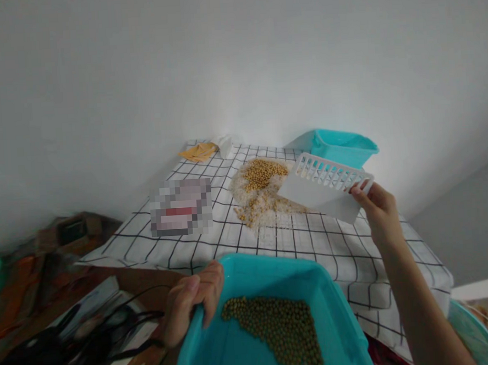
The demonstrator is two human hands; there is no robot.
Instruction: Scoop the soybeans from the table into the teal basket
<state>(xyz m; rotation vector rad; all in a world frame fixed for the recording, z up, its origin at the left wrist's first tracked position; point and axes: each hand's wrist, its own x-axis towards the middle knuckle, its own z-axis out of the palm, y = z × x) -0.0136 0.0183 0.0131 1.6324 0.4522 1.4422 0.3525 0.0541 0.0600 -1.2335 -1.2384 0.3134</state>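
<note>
My left hand [199, 292] grips the left rim of a turquoise basin [334, 303], fingers curled over the edge. Round yellowish beans [281, 326] lie spread over the basin's floor. With my right hand [373, 199] I pinch the corner of a flat white plastic panel [323, 191] that has a row of slots along its top edge. The panel is tilted above the table, its left end close to a pile of yellow beans [264, 173]. Pale, rice-like grains [270, 205] mix with beans in front of that pile.
A checked cloth [227, 244] covers the table, which meets the wall. A second turquoise basin [343, 146] stands at the back right. A blurred-out flat object [181, 207] lies left, and a yellow cloth-like piece [199, 151] behind. Cables [112, 333] clutter the lower left.
</note>
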